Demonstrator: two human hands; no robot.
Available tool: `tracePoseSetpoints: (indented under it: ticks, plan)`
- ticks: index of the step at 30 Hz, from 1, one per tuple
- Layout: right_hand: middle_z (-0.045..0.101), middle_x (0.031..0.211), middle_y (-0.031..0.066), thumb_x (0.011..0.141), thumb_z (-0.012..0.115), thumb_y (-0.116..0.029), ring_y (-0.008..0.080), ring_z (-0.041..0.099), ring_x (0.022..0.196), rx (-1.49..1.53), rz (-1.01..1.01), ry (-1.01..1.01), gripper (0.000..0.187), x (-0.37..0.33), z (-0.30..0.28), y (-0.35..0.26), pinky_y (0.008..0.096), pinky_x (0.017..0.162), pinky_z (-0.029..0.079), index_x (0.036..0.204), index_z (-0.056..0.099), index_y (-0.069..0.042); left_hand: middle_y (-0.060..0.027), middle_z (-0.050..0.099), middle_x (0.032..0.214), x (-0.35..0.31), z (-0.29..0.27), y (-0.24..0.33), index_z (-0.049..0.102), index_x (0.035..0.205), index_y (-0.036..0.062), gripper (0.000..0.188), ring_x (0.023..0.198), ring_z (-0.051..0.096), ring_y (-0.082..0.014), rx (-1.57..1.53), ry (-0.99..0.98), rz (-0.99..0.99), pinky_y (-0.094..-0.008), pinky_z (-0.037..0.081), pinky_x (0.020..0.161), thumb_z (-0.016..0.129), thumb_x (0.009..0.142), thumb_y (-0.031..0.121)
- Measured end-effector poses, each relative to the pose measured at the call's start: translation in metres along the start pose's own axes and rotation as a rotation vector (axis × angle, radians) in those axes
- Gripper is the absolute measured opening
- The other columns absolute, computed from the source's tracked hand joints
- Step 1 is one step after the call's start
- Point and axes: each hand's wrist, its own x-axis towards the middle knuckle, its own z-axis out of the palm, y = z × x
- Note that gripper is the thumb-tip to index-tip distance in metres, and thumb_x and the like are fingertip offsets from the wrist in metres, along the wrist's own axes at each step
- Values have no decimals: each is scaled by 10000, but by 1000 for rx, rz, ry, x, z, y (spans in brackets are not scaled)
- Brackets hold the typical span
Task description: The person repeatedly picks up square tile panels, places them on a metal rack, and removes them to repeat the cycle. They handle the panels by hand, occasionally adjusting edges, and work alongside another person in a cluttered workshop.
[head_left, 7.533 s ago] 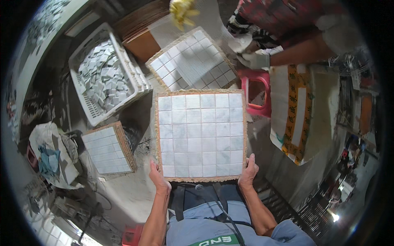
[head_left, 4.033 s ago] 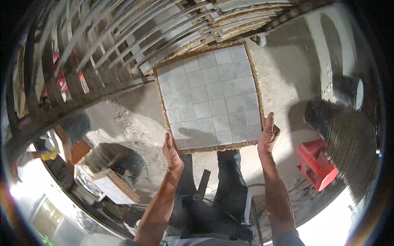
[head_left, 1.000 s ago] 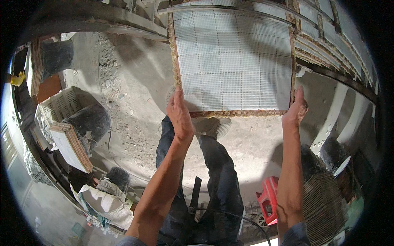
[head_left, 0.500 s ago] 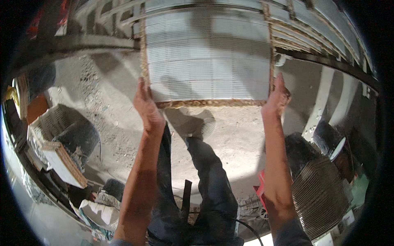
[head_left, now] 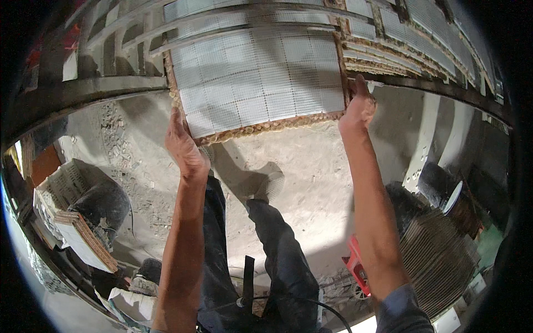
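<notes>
A white panel [head_left: 261, 83] with a fine grid on its face and rough brown, crumbly edges spans both my hands. My left hand [head_left: 186, 147] is closed on its near left corner, fingers along the side and partly hidden. On the opposite side my right hand [head_left: 358, 111] grips the right edge near the corner. The panel's far part lies beneath the bars of a rack [head_left: 222, 34]. Its near edge slants, the right end farther from me than the left.
Similar panels [head_left: 383, 61] lie in the rack at the right. A thick beam [head_left: 105, 89] crosses at left. Left on the floor stand a pale crate [head_left: 55, 191] and a dark bucket [head_left: 102, 202]. A ribbed stack [head_left: 438, 261] and a red object [head_left: 358, 266] are at lower right.
The panel has shifted left and turned, its right end swinging farther away. Both hands have moved left with it, the right hand also away from me.
</notes>
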Motion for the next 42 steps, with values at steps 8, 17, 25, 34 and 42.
tracePoseSetpoints:
  ticks: [8,17,25,34,42]
  plan:
    - [619,921,98,824,594,-281,213,568,802,171,268,-56,348,-15,21,-26,335,752,440,983,607,28,-35,582,914,17,-6,13,573,1015,-45,375,826,499,-107,-76,52,70,-247,389,753,548,884,306]
    - [609,1036,168,856,520,-424,252,562,861,340,167,-116,524,-22,41,-48,364,772,419,1037,586,64,25,458,750,38,1,10,545,833,52,273,701,395,-98,-11,93,82,-268,332,640,558,871,322]
    - [629,930,169,815,556,-383,263,543,787,5,51,-11,476,18,48,-63,383,739,403,901,595,84,-17,592,916,51,24,17,574,1007,53,241,829,556,-157,-286,30,-2,-292,430,751,570,848,235]
    - [609,995,118,841,554,-375,230,564,790,0,137,-304,422,25,28,-68,369,704,427,1016,595,7,-77,557,1038,22,-16,29,507,1055,50,242,897,576,-249,-290,-208,-265,-380,462,837,489,888,224]
    - [619,710,90,849,585,-303,162,513,521,332,319,-650,285,-42,-3,-74,284,485,405,891,588,-21,-162,611,903,4,-25,15,500,936,-27,218,833,633,-266,-227,-278,-182,-353,522,758,467,920,188]
